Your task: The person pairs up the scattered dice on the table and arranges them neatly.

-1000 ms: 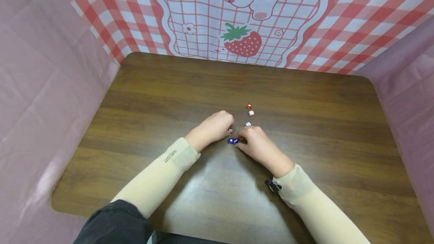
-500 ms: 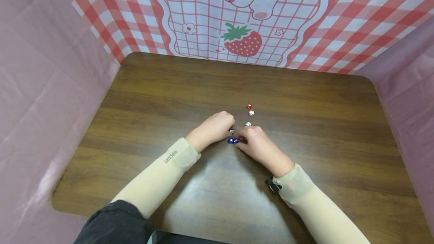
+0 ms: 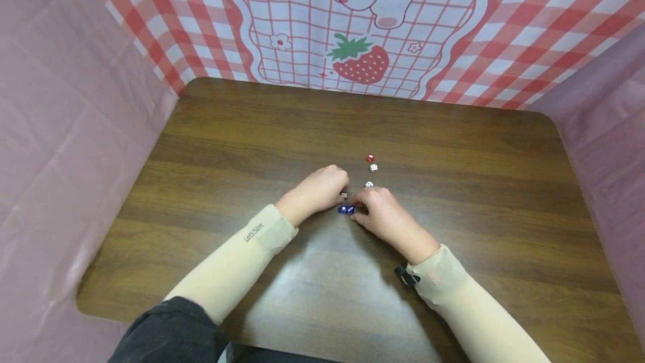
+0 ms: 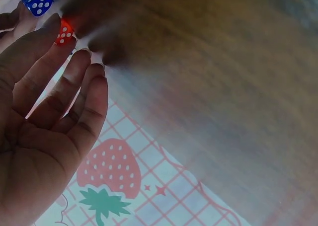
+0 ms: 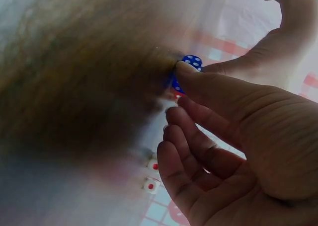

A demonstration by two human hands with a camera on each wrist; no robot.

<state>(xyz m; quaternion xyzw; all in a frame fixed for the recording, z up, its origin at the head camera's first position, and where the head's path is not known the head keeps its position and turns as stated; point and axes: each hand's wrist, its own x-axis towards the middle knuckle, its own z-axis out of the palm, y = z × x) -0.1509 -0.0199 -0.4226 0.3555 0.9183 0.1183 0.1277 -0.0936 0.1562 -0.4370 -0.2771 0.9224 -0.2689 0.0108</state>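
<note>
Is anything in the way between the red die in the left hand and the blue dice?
Nothing visible stands between the red die and the blue dice; the right hand grips them from the right.

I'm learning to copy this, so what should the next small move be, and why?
Probably ease the red die in the left hand toward the two blue dice. It is pinched close to them, and the right hand pinches one of that side-by-side pair, so could likely keep them steady.
</note>
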